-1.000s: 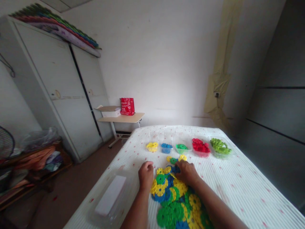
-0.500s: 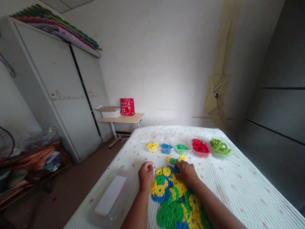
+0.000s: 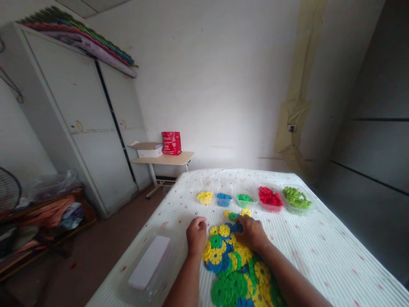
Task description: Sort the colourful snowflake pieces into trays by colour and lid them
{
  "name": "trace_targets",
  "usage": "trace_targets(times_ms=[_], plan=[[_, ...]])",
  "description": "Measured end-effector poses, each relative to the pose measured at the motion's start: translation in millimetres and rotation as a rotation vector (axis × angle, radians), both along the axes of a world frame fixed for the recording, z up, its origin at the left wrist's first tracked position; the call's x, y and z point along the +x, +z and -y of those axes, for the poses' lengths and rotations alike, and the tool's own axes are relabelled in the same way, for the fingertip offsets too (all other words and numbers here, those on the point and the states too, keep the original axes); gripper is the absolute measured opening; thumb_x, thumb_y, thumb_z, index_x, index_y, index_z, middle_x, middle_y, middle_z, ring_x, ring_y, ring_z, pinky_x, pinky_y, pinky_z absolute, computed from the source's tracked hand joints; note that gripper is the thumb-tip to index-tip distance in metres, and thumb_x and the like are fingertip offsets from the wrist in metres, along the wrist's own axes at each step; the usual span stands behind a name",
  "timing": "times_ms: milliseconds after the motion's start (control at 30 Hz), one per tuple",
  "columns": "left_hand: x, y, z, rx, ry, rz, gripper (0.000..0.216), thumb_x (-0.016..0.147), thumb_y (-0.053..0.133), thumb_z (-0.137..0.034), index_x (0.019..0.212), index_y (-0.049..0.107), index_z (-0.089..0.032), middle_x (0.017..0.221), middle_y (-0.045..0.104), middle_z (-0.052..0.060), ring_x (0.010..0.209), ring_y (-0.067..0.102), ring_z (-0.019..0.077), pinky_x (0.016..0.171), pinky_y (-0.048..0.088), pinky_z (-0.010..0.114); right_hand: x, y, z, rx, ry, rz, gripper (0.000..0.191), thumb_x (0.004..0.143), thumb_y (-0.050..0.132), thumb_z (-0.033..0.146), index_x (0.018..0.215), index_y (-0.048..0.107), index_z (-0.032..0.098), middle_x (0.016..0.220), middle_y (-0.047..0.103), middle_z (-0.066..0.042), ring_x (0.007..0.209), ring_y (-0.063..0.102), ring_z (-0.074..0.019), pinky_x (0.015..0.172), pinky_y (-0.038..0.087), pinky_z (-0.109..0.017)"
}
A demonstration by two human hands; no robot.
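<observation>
A heap of yellow, green and blue plastic snowflake discs spreads over the near part of the table. To the left of the heap's far end is my left hand, its fingers curled in and no piece showing in them. My right hand reaches over the heap's right side, with bent fingers closed at a blue snowflake disc; the fingertips are partly hidden. Just beyond that hand lie a loose green disc and a yellow disc.
Along the far side stand clear tubs of yellow discs, blue discs, green discs, red pieces and lime-green pieces. A clear container with a pale block lies at left. Behind is a side table.
The view has shifted very slightly. Both hands stay in nearly the same place, and the heap looks unchanged.
</observation>
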State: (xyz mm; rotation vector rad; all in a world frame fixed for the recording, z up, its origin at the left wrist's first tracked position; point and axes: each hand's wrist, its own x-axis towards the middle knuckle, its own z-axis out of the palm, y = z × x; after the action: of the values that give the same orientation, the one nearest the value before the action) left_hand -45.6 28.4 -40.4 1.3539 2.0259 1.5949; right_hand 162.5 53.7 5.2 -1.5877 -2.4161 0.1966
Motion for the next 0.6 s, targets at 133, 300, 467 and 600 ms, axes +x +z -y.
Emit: trace_targets(times_ms=[133,300,467,600], plan=[[0,1.6,1,-0.019,-0.008,0.001,0.02,0.069,0.047,-0.018,0.074,0.066,-0.019,0.08,0.07,0.004,0.08,0.065,0.0181,0.078,0.049,0.029,-3,17.6,-9,0.085,0.001,-0.07,0.029,0.074,0.056,0.028,0.102,0.059,0.021,0.101,0.062,-0.006,0.096,0.057,-0.0194,0.077,0.035,-0.027],[1,6.5,3,-0.028,0.002,0.02,0.02,0.069,0.047,-0.019,0.074,0.066,-0.019,0.078,0.07,0.003,0.08,0.064,0.0175,0.077,0.048,0.027,-24,52.9,-38,0.228,-0.06,-0.104,0.031,0.078,0.054,0.029,0.108,0.056,0.022,0.104,0.06,-0.007,0.096,0.055,-0.02,0.08,0.034,-0.029],[2,9.4,5,-0.012,0.002,0.029,0.02,0.069,0.046,-0.018,0.073,0.066,-0.019,0.078,0.071,0.003,0.079,0.064,0.017,0.076,0.048,0.026,-42,59.6,-61,0.289,-0.115,-0.115,0.036,0.084,0.049,0.031,0.119,0.05,0.021,0.115,0.056,-0.01,0.104,0.051,-0.0234,0.082,0.033,-0.034],[1,5.4,3,-0.004,-0.013,0.022,0.02,0.07,0.046,-0.016,0.073,0.066,-0.018,0.078,0.07,0.004,0.079,0.064,0.0171,0.077,0.048,0.027,-29,37.9,-57,0.374,-0.038,-0.167,0.03,0.087,0.046,0.031,0.112,0.056,0.02,0.114,0.058,-0.01,0.105,0.05,-0.023,0.086,0.033,-0.035]])
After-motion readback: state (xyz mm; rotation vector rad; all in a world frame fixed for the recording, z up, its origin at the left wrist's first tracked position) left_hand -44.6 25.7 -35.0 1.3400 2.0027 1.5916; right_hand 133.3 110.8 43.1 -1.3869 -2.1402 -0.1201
